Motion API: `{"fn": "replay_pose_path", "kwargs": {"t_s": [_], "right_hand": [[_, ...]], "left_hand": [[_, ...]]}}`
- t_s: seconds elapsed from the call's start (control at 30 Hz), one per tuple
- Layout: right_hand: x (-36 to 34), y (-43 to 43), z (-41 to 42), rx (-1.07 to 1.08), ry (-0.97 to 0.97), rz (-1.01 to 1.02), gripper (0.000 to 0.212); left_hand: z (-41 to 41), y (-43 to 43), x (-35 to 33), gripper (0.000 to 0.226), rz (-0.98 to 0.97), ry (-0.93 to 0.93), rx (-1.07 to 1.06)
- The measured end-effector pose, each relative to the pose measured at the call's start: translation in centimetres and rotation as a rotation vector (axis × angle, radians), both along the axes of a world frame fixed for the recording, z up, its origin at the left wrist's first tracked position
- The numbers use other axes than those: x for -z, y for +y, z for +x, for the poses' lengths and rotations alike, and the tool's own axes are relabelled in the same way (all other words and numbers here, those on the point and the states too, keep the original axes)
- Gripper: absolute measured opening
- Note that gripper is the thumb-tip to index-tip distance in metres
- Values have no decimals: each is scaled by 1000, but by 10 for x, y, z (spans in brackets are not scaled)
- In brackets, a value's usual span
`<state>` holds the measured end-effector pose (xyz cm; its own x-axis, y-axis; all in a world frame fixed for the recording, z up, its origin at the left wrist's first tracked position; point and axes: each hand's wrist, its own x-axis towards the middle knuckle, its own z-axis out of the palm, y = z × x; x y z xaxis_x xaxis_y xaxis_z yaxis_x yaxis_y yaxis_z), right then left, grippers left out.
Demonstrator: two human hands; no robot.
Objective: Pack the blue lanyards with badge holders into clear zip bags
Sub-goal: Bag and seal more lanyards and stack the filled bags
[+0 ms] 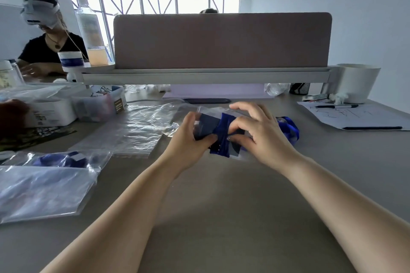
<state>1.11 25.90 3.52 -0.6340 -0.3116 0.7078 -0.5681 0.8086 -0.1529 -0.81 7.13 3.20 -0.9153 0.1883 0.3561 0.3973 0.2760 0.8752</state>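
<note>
At the middle of the grey worktop (221, 217), the left hand (188, 139) grips the left end of a crinkled clear plastic zip bag (208, 113). The right hand (264, 133) pinches a folded blue fabric lanyard with badge holder (221, 139) at the bag; how far inside it sits cannot be told. A pile of flat clear bags (137, 133) lies just left, and a filled bag (64, 159) near left.

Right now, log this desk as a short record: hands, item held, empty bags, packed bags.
left hand: grips the blue lanyard and clear zip bag
right hand: pinches the same lanyard
blue strap: behind the right hand; same lanyard or another, cannot tell
empty bags: flat pile left of the hands
packed bag: near left, blue lanyard inside
</note>
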Motion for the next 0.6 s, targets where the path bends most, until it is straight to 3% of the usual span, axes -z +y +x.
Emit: {"fn": "replay_pose_path", "kwargs": {"t_s": [0.13, 0.47, 0.6], "right_hand": [[0, -1, 0, -126, -146, -166, 10], [-6, -1, 2, -161, -441, -468, 39], [-4, 8, -5, -76, -496, -530, 30]], "left_hand": [[2, 1, 0, 36, -15, -13, 57], [-5, 0, 5, 43, 38, -55, 73], [-12, -2, 6, 26, 26, 61, -136]]}}
